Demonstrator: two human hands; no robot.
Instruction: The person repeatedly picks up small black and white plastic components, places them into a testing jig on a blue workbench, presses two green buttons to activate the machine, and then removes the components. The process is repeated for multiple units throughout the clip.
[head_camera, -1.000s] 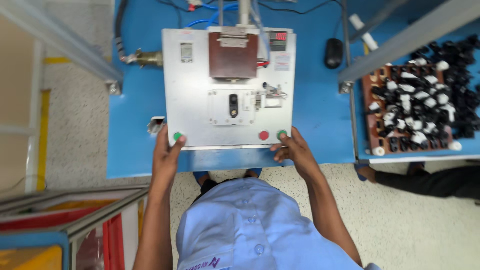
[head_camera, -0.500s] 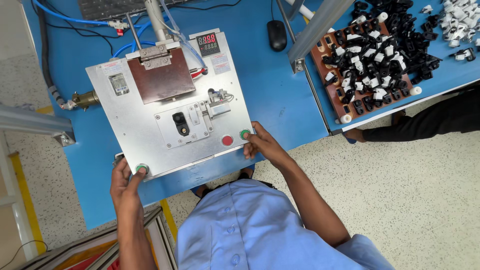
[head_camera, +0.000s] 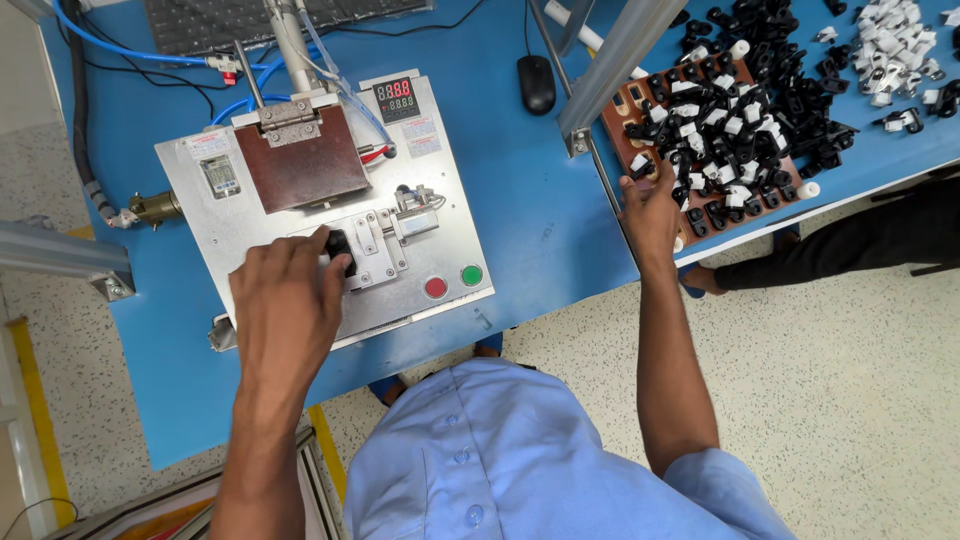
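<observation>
A metal press fixture (head_camera: 440, 235) with a brown hinged block (head_camera: 303, 165) sits on the blue table (head_camera: 540, 220). My left hand (head_camera: 285, 305) rests over the fixture's middle, fingertips touching a small black part (head_camera: 340, 246) in the nest. My right hand (head_camera: 650, 205) reaches into the brown tray (head_camera: 622, 128) of black and white plastic parts (head_camera: 735, 120), fingers curled among them; what they hold is hidden. A red button (head_camera: 435, 287) and a green button (head_camera: 471, 275) lie at the fixture's front edge, untouched.
A grey aluminium post (head_camera: 615, 60) slants between fixture and tray. A black mouse (head_camera: 536, 83) and a keyboard (head_camera: 270, 15) lie at the back. Blue hoses (head_camera: 235, 100) run to the fixture. Loose white parts (head_camera: 890, 60) lie far right. Another person's dark sleeve (head_camera: 850, 250) reaches under the table edge.
Both hands have left the two front buttons. My left hand moved up onto the nest in the fixture's middle, and my right hand swung right to the parts tray. The view shifted.
</observation>
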